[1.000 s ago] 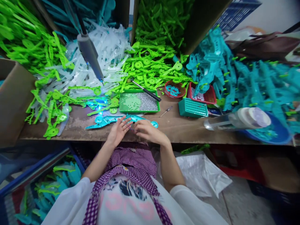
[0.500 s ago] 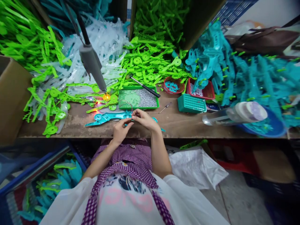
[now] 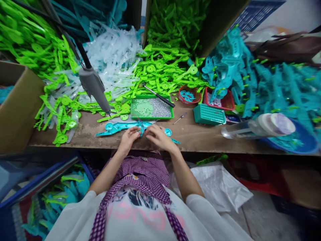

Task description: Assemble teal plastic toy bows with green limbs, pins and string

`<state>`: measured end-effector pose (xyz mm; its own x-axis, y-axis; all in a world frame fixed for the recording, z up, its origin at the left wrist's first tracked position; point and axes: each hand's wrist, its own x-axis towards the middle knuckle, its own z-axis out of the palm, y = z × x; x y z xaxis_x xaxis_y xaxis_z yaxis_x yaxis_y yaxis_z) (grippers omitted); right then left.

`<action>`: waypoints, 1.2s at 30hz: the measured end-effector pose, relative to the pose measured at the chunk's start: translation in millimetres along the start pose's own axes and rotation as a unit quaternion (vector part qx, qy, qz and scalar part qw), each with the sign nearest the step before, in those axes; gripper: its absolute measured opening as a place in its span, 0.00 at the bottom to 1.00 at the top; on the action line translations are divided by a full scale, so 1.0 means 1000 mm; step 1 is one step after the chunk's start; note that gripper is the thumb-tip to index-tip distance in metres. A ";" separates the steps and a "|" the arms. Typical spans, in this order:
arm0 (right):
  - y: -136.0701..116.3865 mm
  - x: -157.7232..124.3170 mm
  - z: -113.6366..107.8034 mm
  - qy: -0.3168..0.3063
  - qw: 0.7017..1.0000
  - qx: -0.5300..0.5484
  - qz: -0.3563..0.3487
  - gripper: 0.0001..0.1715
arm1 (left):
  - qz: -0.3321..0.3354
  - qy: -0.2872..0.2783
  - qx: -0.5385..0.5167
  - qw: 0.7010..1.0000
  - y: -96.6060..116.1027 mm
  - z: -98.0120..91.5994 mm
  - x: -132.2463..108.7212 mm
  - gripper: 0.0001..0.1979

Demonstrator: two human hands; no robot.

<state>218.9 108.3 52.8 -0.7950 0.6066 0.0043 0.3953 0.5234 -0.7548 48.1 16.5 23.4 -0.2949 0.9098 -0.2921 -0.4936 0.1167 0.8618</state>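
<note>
left hand (image 3: 129, 137): at the near edge of the table (image 3: 200, 137), grip narrow, fingertips pinched on the middle of the teal piece (image 3: 117, 127)
right hand (image 3: 158, 136): just beside the left, fingers curled down on the same spot, grip also narrow; whether it holds anything smaller i cannot tell
teal piece: lies flat and lengthwise on the table, in front of the green tray (image 3: 151, 108), its round end pointing left
thin wires (image 3: 141, 125): a red and blue strand shows between the two sets of fingertips, too small to follow
hanging screwdriver (image 3: 94, 87): tilted, its tip just above the table, left of the tray and apart from both hands
what has changed: half a second ago an orange glow showed by the round end, and before that a blue one; now nothing is lit. the hands, then raised a little, are down against the piece again
what it means: judging by this, the handling is back at the middle of the piece, not at the lit end
around: a black-handled tool (image 3: 160, 98) rests across the tray, heaps of green pieces (image 3: 163, 72) behind
</note>
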 end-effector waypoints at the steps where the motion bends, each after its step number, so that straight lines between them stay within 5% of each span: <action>1: 0.000 -0.012 -0.001 -0.024 0.999 -0.041 -0.011 0.09 | -0.047 -0.010 -0.074 0.996 0.006 -0.002 -0.002 0.21; 3: 0.000 -0.034 -0.005 -0.068 0.993 -0.094 -0.016 0.10 | -0.085 -0.001 -0.177 0.981 0.014 -0.004 -0.004 0.20; 5: -0.004 -0.045 -0.009 -0.059 0.993 -0.101 -0.007 0.18 | -0.054 0.048 -0.197 0.978 0.014 -0.004 -0.004 0.18; 7: -0.015 -0.040 -0.011 0.024 0.998 -0.063 0.005 0.25 | 0.002 0.095 -0.142 0.985 0.008 -0.002 -0.006 0.17; 10: -0.044 -0.003 0.000 0.145 0.989 0.004 0.015 0.22 | 0.075 0.097 0.037 0.992 -0.009 -0.001 -0.013 0.17; 12: -0.064 0.027 0.018 0.099 0.995 -0.022 -0.006 0.23 | 0.121 0.066 0.203 0.970 -0.018 -0.007 -0.019 0.15; 15: -0.082 0.057 0.043 -0.021 0.991 -0.124 -0.042 0.24 | 0.174 0.010 0.430 0.886 -0.026 -0.021 -0.026 0.16; 18: -0.088 0.062 0.047 -0.089 0.980 -0.171 -0.051 0.19 | 0.218 -0.020 0.533 0.818 -0.028 -0.031 -0.026 0.21; 20: -0.089 0.061 0.033 -0.085 0.988 -0.108 -0.063 0.19 | 0.252 -0.032 0.538 0.804 -0.027 -0.031 -0.024 0.21; 22: -0.093 0.062 0.009 -0.058 0.994 0.022 -0.089 0.19 | 0.271 -0.032 0.509 0.816 -0.024 -0.026 -0.022 0.21; 25: -0.098 0.066 -0.024 -0.031 0.974 0.193 -0.114 0.18 | 0.244 -0.013 0.392 0.887 -0.017 -0.016 -0.020 0.28; 29: -0.086 0.061 -0.037 -0.095 0.946 0.299 -0.082 0.23 | 0.130 -0.046 0.046 0.989 -0.001 -0.009 -0.021 0.39; 31: -0.072 0.052 -0.032 -0.069 0.944 0.317 -0.062 0.22 | 0.061 -0.058 -0.119 0.989 0.011 -0.011 -0.022 0.34; 36: -0.042 0.025 -0.018 0.173 0.902 0.396 0.001 0.15 | 0.003 0.007 -0.288 0.958 0.034 -0.013 -0.015 0.14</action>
<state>190.5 112.3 96.9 -0.5489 0.8294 0.1036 -0.1657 0.0135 -0.9861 25.0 1.6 51.1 -0.3086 0.9038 -0.2963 -0.8596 -0.1317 0.4936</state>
